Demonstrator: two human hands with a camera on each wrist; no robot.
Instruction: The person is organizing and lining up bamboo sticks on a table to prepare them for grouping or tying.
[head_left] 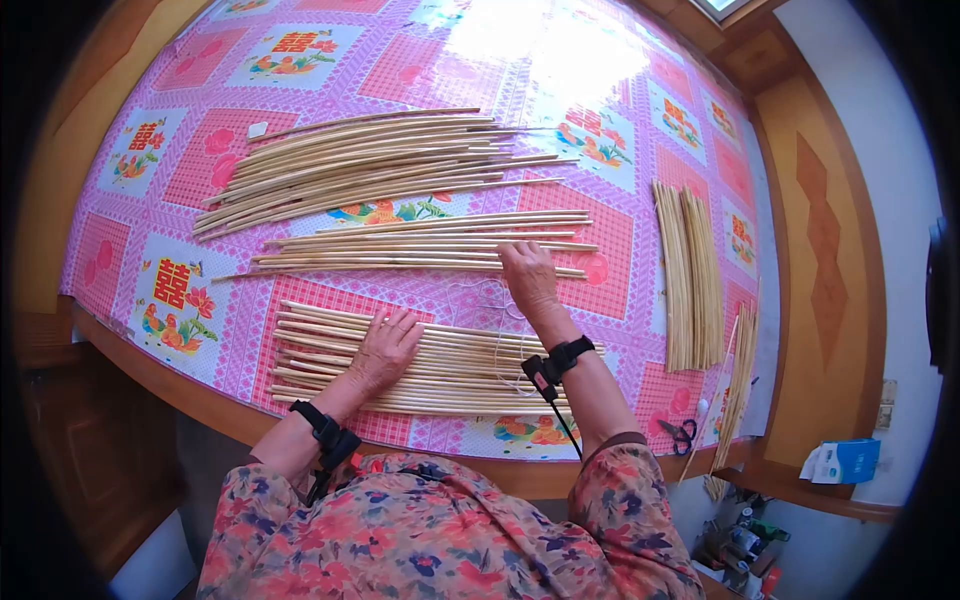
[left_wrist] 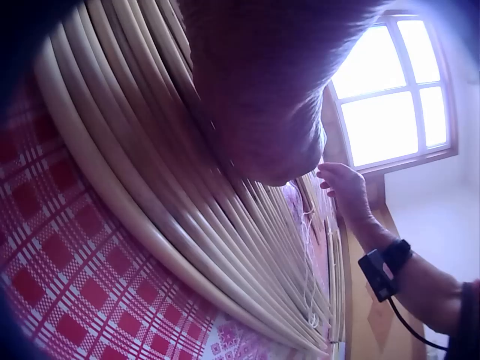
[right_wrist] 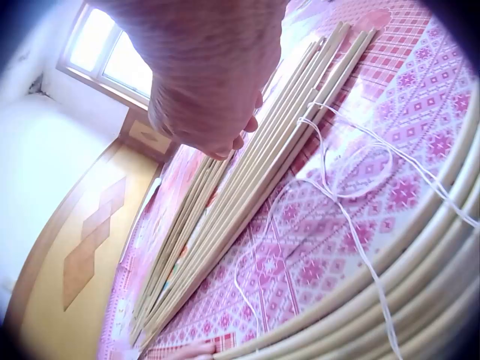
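Near pile of sticks [head_left: 470,365] lies at the front of the counter [head_left: 180,385], close to the person. The left hand [head_left: 385,345] rests flat on top of it, with its fingers straight and spread apart. The right hand [head_left: 528,280] reaches over to the middle pile of sticks [head_left: 400,250], and its fingertips touch the sticks there. I cannot tell if those fingers pinch a stick or only touch.

The pink cloth [head_left: 430,75] on the counter has a red sign, 囍, printed in its squares. I can read the sign in three squares on the left side [head_left: 172,285]. The other squares show flowers, and some are too small to read.

There are five lots of sticks: the near pile, the middle pile, the far pile [head_left: 370,165], the side pile [head_left: 690,270] that points the other way, and a thin bunch [head_left: 740,390] by the right edge. There is one white string [head_left: 495,340] lying between the two hands. There is one pair of scissors [head_left: 681,435] with red handles. There is one blue box [head_left: 845,460] on the ledge to the right; its words are too small to read. Each wrist has one black strap [head_left: 560,360], so two straps
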